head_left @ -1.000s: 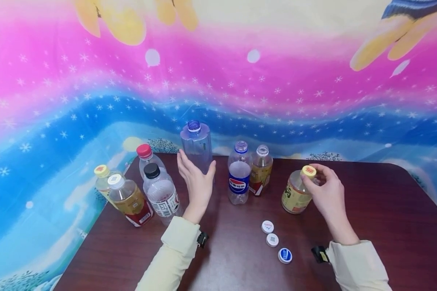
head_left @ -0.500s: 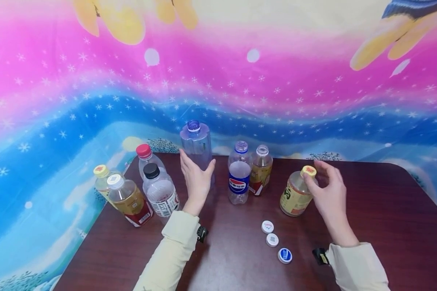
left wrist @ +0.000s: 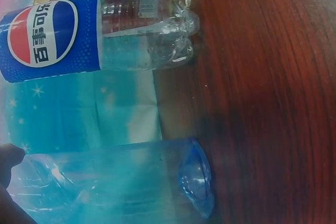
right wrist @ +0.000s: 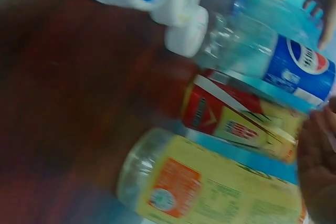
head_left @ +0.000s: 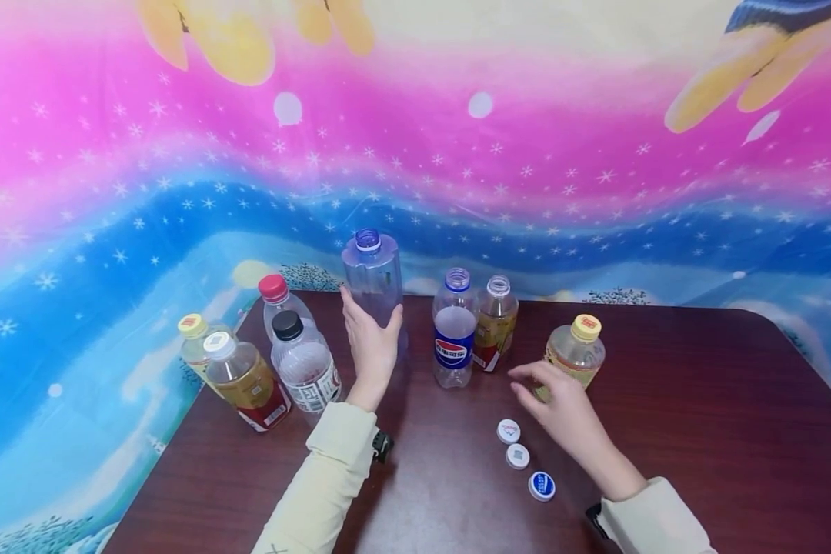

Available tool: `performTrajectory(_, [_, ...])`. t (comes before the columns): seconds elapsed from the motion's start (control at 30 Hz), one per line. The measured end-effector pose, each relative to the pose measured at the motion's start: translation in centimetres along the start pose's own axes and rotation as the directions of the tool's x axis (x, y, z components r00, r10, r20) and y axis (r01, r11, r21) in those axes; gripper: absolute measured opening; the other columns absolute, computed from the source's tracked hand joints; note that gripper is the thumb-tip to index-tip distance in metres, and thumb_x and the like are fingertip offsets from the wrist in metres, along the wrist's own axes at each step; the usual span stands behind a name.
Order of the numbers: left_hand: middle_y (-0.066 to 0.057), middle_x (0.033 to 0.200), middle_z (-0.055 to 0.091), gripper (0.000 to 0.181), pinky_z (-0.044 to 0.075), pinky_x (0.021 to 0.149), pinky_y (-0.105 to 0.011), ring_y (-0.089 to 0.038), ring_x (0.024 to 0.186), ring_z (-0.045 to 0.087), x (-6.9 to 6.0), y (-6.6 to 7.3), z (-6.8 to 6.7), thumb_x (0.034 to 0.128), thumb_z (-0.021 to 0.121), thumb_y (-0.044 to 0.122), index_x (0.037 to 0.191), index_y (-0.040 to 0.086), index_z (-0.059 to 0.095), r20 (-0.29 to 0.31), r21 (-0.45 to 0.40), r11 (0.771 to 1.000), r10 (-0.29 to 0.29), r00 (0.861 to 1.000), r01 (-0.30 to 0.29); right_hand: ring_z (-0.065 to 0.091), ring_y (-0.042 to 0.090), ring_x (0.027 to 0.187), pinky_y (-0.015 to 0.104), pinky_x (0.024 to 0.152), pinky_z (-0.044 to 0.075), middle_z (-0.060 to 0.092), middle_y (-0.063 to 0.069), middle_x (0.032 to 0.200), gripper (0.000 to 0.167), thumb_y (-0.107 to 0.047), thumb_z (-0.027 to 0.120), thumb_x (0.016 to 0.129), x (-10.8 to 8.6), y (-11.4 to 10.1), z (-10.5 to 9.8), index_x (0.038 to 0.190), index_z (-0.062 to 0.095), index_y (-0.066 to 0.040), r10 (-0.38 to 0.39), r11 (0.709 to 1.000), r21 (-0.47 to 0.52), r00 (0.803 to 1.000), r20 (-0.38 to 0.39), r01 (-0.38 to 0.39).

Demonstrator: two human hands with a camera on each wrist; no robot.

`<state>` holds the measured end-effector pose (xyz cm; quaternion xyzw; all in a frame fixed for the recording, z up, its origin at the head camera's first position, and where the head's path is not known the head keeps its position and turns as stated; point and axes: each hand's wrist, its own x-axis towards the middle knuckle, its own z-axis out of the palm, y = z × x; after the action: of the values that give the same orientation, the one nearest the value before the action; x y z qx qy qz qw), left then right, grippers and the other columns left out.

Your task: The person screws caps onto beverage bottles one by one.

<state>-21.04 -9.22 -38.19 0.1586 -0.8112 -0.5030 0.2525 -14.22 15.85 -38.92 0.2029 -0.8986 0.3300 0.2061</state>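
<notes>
A purple bottle (head_left: 379, 273) at twelve o'clock from the left hand (head_left: 372, 346) is framed by its loose spread, probably for steadying, while nothing is held by the half-curled right hand (head_left: 557, 396).

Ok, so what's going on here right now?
Bare-handed work: the left grip is at the tall purple bottle, which stands uncapped; contact is hard to tell. The right grip, holding nothing visible, hovers in front of the rightmost yellow-capped bottle. Three loose caps lie on the table; the blue-labelled bottle and its gold-labelled neighbour stand uncapped too.
</notes>
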Motion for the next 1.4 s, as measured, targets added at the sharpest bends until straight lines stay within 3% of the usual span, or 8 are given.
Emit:
performTrajectory(0.1, [-0.019, 0.154, 0.026, 0.092, 0.027, 0.116, -0.050, -0.034, 0.143, 0.029, 0.0, -0.1, 0.0, 0.0856, 0.069, 0.031, 0.152, 0.005, 0.011, -0.002, -0.006, 1.000, 0.006, 1.000, -0.006, 0.063, 0.018, 0.080, 0.032, 0.071, 0.052, 0.069, 0.006, 0.088, 0.017, -0.007, 0.074, 0.078, -0.6, 0.4, 0.6, 0.094, 0.070, -0.005, 0.110, 0.993, -0.069, 0.973, 0.201, -0.098])
performTrajectory(0.23, [-0.020, 0.150, 0.029, 0.091, 0.030, 0.113, -0.051, -0.036, 0.139, 0.033, 0.0, -0.3, 0.0, 0.0840, 0.071, 0.029, 0.151, 0.006, 0.014, -0.019, -0.012, 1.000, 0.021, 1.000, -0.021, 0.061, 0.017, 0.078, 0.033, 0.069, 0.050, 0.065, 0.007, 0.086, 0.025, -0.014, 0.077, 0.077, -1.1, 0.8, 1.1, 0.097, 0.068, -0.002, 0.220, 0.975, -0.113, 0.893, 0.393, -0.190])
performTrajectory(0.33, [-0.020, 0.148, 0.029, 0.092, 0.031, 0.112, -0.051, -0.038, 0.135, 0.034, -0.1, -0.4, 0.1, 0.0824, 0.073, 0.028, 0.151, 0.004, 0.016, -0.040, -0.017, 0.999, 0.026, 0.999, -0.027, 0.059, 0.015, 0.074, 0.031, 0.066, 0.049, 0.064, 0.005, 0.081, 0.029, -0.017, 0.078, 0.075, -1.3, 1.0, 1.6, 0.097, 0.067, -0.001, 0.259, 0.966, -0.127, 0.853, 0.454, -0.226])
performTrajectory(0.5, [-0.020, 0.144, 0.030, 0.089, 0.032, 0.110, -0.052, -0.040, 0.129, 0.035, -0.3, -0.6, 0.2, 0.0794, 0.076, 0.026, 0.147, 0.002, 0.023, -0.076, -0.025, 0.999, 0.041, 0.996, -0.043, 0.057, 0.011, 0.069, 0.028, 0.061, 0.046, 0.065, 0.002, 0.074, 0.028, -0.017, 0.080, 0.073, -1.5, 0.9, 2.2, 0.093, 0.067, -0.003, 0.290, 0.957, -0.150, 0.831, 0.474, -0.248])
performTrajectory(0.83, [-0.022, 0.140, 0.040, 0.086, 0.031, 0.110, -0.050, -0.039, 0.128, 0.040, -1.3, -1.0, 0.3, 0.0775, 0.077, 0.028, 0.141, 0.002, 0.026, -0.118, -0.064, 0.996, 0.050, 0.992, -0.058, 0.055, 0.010, 0.066, 0.028, 0.058, 0.045, 0.064, 0.001, 0.072, 0.022, -0.016, 0.082, 0.069, -1.4, 0.4, 2.7, 0.083, 0.068, -0.006, 0.292, 0.953, -0.222, 0.832, 0.473, -0.208])
performTrajectory(1.1, [-0.025, 0.133, 0.046, 0.083, 0.034, 0.109, -0.048, -0.038, 0.126, 0.046, -2.4, -1.2, -0.1, 0.0756, 0.079, 0.027, 0.136, 0.003, 0.028, -0.114, -0.105, 0.993, 0.048, 0.992, -0.060, 0.055, 0.010, 0.068, 0.028, 0.061, 0.046, 0.064, 0.001, 0.075, 0.019, -0.014, 0.078, 0.072, -1.3, 0.6, 2.4, 0.085, 0.066, -0.007, 0.300, 0.953, -0.190, 0.824, 0.480, -0.236])
performTrajectory(1.17, [-0.025, 0.135, 0.044, 0.084, 0.033, 0.111, -0.048, -0.037, 0.128, 0.044, -2.7, -1.3, -0.2, 0.0755, 0.079, 0.025, 0.137, 0.002, 0.028, -0.116, -0.116, 0.990, 0.071, 0.991, -0.084, 0.056, 0.011, 0.070, 0.029, 0.063, 0.047, 0.065, 0.002, 0.077, 0.020, -0.013, 0.076, 0.073, -1.1, 0.7, 2.1, 0.088, 0.065, -0.007, 0.291, 0.956, -0.171, 0.835, 0.468, -0.238])
performTrajectory(1.4, [-0.021, 0.140, 0.035, 0.091, 0.029, 0.114, -0.050, -0.035, 0.132, 0.036, -4.2, -1.3, -1.1, 0.0745, 0.080, 0.026, 0.144, 0.002, 0.025, -0.096, -0.108, 0.985, 0.124, 0.988, -0.135, 0.055, 0.015, 0.073, 0.030, 0.065, 0.046, 0.063, 0.005, 0.082, 0.021, -0.007, 0.070, 0.073, -0.1, 0.3, 0.2, 0.093, 0.062, -0.005, 0.234, 0.972, -0.098, 0.901, 0.366, -0.212])
